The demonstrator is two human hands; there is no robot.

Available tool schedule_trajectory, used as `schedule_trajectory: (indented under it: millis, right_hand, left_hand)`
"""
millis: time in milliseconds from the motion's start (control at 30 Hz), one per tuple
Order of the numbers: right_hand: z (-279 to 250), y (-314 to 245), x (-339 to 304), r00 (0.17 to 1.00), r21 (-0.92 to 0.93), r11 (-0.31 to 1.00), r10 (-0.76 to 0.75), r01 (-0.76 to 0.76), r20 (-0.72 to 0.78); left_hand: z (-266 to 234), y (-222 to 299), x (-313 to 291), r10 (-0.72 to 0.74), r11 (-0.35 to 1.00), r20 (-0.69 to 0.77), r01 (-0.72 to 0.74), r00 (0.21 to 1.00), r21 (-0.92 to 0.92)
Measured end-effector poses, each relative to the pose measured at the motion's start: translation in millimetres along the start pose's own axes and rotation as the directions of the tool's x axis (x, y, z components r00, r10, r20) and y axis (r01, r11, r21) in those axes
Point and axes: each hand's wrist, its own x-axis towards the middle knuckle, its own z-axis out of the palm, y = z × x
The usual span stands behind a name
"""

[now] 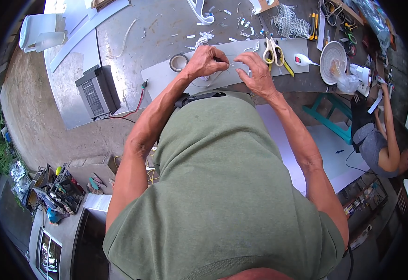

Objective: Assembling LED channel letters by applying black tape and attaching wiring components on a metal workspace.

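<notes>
Concrete floor (40, 102) shows at left beside a scuffed metal worktable (159, 30) across the top; a black box (102, 88) at upper left bears unreadable print. Top centre, over a pale board (230, 80), the left hand (207, 61) curls, grip unclear; the right hand (258, 74) is open.

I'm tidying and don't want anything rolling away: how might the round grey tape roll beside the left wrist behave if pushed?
The tape roll would probably slide rather than roll, since it appears to lie flat, ring face up. Tipping seems unlikely on such a broad, round base.
</notes>
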Motion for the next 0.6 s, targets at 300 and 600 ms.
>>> schedule_trajectory:
  millis: [300, 600]
  right_hand:
    - [11.6, 10.9, -1.9, 0.879, -0.454, 0.798, -0.473, 0.396, -0.065]
    - [11.6, 7.4, 1.8, 0.816, -0.576, 0.672, -0.577, 0.465, -0.015]
  left_hand:
    - [-0.7, -0.6, 1.2, 0.027, 0.999, 0.053, -0.029, 0.998, 0.026]
    - [-1.1, -1.9, 2.2, 0.015, 0.998, 0.086, -0.021, 0.996, 0.061]
